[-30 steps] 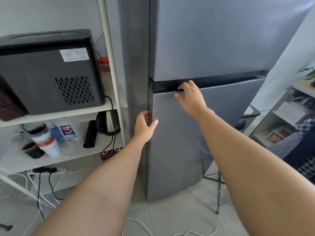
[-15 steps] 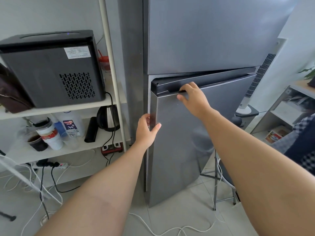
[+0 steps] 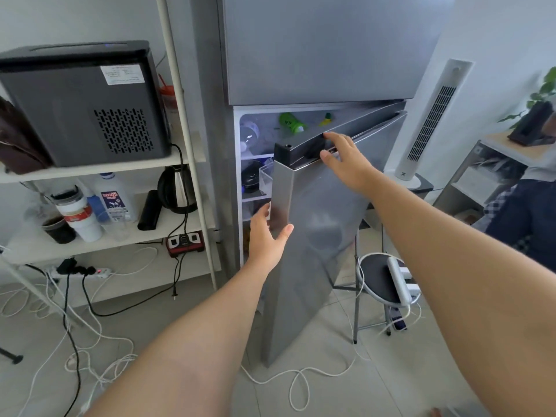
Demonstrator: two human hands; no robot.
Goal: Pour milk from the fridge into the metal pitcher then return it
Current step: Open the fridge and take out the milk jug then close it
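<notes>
A tall grey fridge (image 3: 331, 46) fills the middle of the view. Its lower door (image 3: 313, 236) stands partly swung out toward me. My right hand (image 3: 346, 161) grips the dark handle recess along the door's top edge. My left hand (image 3: 266, 236) holds the door's free left edge, fingers wrapped behind it. Through the gap I see lit shelves with a green bottle (image 3: 290, 121), a clear container (image 3: 266, 179) and dark items. A milk bottle with a blue label (image 3: 112, 200) stands on the white shelf unit at left. No metal pitcher is in view.
A black appliance (image 3: 81, 103) sits on the upper white shelf, a kettle (image 3: 177, 188) and cups below. Cables and power strips (image 3: 90, 270) lie across the floor. A black stool (image 3: 382, 281) stands right of the door, beside a white tower fan (image 3: 433, 121). A person sits at far right.
The lower fridge door has swung from shut to partly open, pulled by both hands. The fridge's lit interior has come into view.
</notes>
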